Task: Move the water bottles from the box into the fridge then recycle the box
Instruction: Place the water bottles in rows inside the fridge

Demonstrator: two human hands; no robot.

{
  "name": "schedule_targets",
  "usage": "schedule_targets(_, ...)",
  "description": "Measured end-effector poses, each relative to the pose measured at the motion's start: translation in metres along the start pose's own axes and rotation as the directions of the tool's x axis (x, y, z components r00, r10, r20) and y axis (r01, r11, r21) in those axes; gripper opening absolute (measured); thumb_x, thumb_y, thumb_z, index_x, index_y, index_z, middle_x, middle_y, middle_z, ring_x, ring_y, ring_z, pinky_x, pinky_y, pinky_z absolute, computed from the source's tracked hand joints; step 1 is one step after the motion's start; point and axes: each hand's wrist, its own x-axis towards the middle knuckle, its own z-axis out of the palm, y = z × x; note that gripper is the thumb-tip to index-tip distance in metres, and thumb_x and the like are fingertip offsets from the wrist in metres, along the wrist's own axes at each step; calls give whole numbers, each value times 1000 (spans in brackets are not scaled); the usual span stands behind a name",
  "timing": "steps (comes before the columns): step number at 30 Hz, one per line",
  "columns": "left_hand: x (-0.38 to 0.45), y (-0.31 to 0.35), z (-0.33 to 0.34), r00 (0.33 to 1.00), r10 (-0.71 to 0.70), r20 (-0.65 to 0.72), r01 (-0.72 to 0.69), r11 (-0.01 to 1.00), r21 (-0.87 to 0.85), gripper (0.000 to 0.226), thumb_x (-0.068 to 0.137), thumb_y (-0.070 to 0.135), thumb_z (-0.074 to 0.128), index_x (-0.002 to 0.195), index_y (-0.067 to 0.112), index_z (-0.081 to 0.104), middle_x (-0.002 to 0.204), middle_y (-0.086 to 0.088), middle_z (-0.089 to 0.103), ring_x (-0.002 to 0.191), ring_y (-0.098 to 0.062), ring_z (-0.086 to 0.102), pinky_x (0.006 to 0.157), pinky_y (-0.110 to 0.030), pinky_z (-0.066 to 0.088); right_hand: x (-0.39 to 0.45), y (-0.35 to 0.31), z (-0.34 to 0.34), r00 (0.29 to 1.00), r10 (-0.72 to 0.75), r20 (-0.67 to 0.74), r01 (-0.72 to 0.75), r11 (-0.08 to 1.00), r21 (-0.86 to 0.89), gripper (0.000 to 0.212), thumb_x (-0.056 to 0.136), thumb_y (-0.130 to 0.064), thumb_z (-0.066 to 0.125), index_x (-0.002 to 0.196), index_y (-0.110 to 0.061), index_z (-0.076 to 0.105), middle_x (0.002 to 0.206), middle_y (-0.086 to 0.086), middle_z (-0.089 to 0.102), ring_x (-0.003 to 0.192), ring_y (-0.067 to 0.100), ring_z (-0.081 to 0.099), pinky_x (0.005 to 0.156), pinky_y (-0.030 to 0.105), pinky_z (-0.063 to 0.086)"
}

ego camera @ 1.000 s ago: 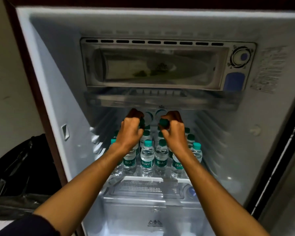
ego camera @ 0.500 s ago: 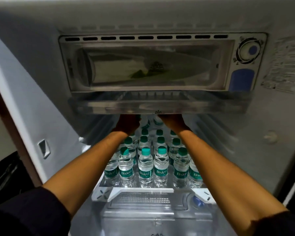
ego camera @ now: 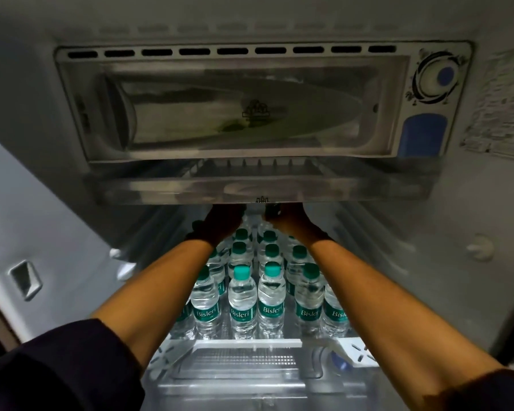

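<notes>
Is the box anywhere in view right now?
No: only the fridge interior shows, with bottles on its shelf and both hands reaching to the back.

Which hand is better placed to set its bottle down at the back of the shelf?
Neither clearly. Left hand and right hand both reach equally deep over the back rows of Bisleri water bottles, under the chiller tray. Their fingers sit in shadow, so grips are unclear.
</notes>
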Motion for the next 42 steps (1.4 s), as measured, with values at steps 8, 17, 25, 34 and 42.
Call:
schedule_targets(8, 18, -7, 18, 999, -31, -10, 30, 997, -77, 15, 98, 13, 49, 96, 1, 58, 81, -8, 52, 73, -20, 54, 63, -19, 48, 27, 21, 21, 996, -12, 85, 22, 992, -122, 20, 92, -12, 61, 101, 6, 65, 109, 23, 63, 106, 34, 57, 89, 33, 41)
schedule_targets(17, 37, -11, 29, 998, -63, -11, 63, 996, -59, 14, 99, 13, 47, 94, 5, 58, 72, -7, 49, 57, -12, 44, 40, -10, 34, 48, 27, 34, 996, 22, 92, -3, 980, -200, 23, 86, -14, 71, 105, -1, 69, 115, 18, 65, 108, 32, 60, 96, 40, 49)
schedule_targets(25, 33, -7, 26, 998, -11, 56, 3, 990, 138, 18, 97, 12, 51, 112, 6, 58, 107, -14, 58, 91, -19, 53, 75, -27, 41, 53, 31, 40, 996, 18, 91, 13, 943, -334, 33, 92, -25, 63, 116, -2, 65, 123, 18, 62, 116, 31, 56, 100, 37, 44)
schedule_targets(34, -2, -11, 7, 984, 180, -16, -170, 951, 257, 45, 95, 28, 56, 137, 14, 47, 141, -12, 49, 126, -27, 47, 99, -29, 37, 22, 29, 43, 977, -183, -109, 116, 884, -452, 61, 91, -50, 56, 140, -15, 45, 142, 16, 47, 129, 37, 44, 96, 48, 46)
schedule_targets(42, -64, -11, -8, 980, 121, -157, -65, 945, 321, 66, 96, 42, 50, 152, 21, 22, 156, -11, 27, 142, -29, 27, 116, -39, 26, -41, 2, 37, 977, -198, -76, 116, 799, -590, 69, 97, -59, 34, 155, -29, 11, 162, 8, 8, 148, 29, 7, 120, 49, 8)
